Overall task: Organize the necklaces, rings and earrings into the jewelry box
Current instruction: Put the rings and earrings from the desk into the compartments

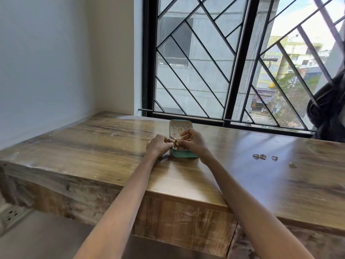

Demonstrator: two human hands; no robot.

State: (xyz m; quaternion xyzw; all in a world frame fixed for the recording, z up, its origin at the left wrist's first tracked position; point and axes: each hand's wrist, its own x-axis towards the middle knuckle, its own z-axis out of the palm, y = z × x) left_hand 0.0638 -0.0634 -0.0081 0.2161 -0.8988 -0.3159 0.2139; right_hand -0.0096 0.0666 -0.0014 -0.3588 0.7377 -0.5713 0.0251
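A: Fingers (169,140) of the left hand (158,146) are curled, tips pinching a small gold-toned piece of jewelry (176,144) at frame centre; fingers of the right hand (192,141) are curled too, pinching the same piece from the other side.

B: Position of that piece?

A: Held between both hands over the near end of the small teal rectangular jewelry box (183,154); too small to tell whether ring, earring or chain; whether it touches the box I cannot tell.

B: Box state?

A: Open; lid (180,123) stands raised at the far end, pale lining facing the camera, with thin gold pieces hanging against it; box rests on the brown wood-grain tabletop (112,146), just below the window.

B: Other task items?

A: Three small teardrop-shaped striped earrings (263,156) lie in a row at middle right of the frame, well apart from the box; one small gold ring (292,165) lies just right of and below them; none touched by either hand.

B: Surroundings?

A: Black-framed window with diagonal metal grille (214,62) across the upper centre and right; white wall (46,62) at upper left; dark fabric bundle (328,113) at the right edge; white socket strip (11,215) at lower left.
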